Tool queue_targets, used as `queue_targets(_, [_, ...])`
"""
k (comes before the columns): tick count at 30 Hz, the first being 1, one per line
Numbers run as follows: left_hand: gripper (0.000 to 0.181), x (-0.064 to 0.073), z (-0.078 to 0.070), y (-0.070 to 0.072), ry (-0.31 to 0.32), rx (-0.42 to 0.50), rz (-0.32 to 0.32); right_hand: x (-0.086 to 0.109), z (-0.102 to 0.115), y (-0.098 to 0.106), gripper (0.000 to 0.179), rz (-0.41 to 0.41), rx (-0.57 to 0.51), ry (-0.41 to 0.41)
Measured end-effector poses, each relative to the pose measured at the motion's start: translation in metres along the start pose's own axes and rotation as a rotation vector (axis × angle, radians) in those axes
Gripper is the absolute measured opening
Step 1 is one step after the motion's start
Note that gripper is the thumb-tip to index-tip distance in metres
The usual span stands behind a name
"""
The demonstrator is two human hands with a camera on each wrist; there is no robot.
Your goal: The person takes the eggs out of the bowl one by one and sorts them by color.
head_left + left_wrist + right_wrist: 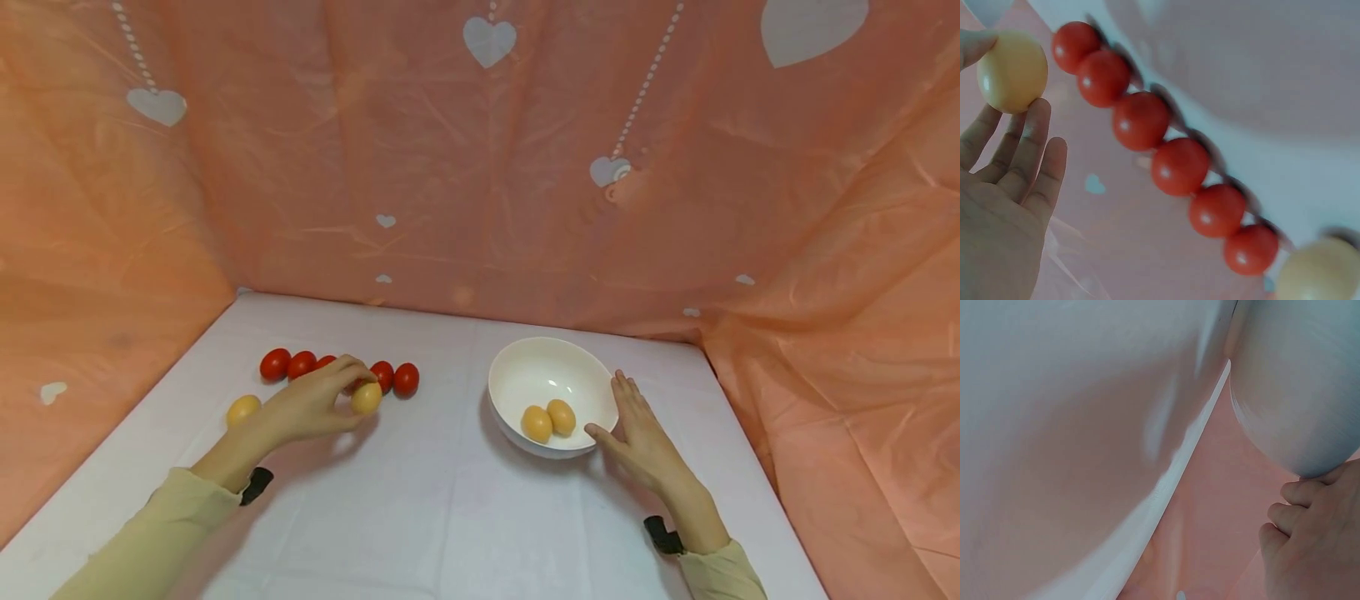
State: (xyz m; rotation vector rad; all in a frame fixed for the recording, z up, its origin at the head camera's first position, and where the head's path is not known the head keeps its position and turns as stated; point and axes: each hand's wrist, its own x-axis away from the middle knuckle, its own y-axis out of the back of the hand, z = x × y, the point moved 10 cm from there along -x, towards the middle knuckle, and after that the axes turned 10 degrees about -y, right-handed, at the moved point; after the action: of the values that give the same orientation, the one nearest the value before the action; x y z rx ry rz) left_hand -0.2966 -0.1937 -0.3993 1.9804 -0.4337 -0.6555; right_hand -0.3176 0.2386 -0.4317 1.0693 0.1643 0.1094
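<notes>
My left hand (311,408) pinches a yellow cherry tomato (367,398) between thumb and fingertips, just above the table at the near side of a row of red cherry tomatoes (406,380). In the left wrist view the held tomato (1014,72) is smooth and oval. Another yellow tomato (243,410) lies by the left wrist, partly hidden by the arm. My right hand (637,446) holds the right side of a white bowl (517,375), thumb at the rim and fingers along the outer wall. Two yellow tomatoes (537,424) lie together in the bowl.
A white cloth (420,508) covers the table. Orange sheeting (450,208) with pale hearts hangs along the back and both sides. Several red tomatoes (1179,167) line up close together in the left wrist view. Dark bands (663,535) circle both wrists.
</notes>
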Motion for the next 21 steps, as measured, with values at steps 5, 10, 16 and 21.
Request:
queue_targets(5, [0.041,0.016,0.012,0.005,0.011,-0.036,0.004,0.000,0.000,0.000,0.097,-0.004,-0.005,-0.001])
queue_targets(10, [0.045,0.032,0.023,0.010,0.045,-0.061,0.026,0.000,-0.001,0.000,0.097,-0.006,-0.004,0.002])
queue_targets(16, [0.051,0.047,0.036,0.017,0.074,-0.087,0.029,0.000,-0.001,0.001,0.096,-0.011,0.000,0.001])
queue_targets(21, [0.050,0.057,0.043,0.025,0.038,-0.157,-0.002,0.000,-0.001,0.001,0.096,-0.012,-0.005,0.004])
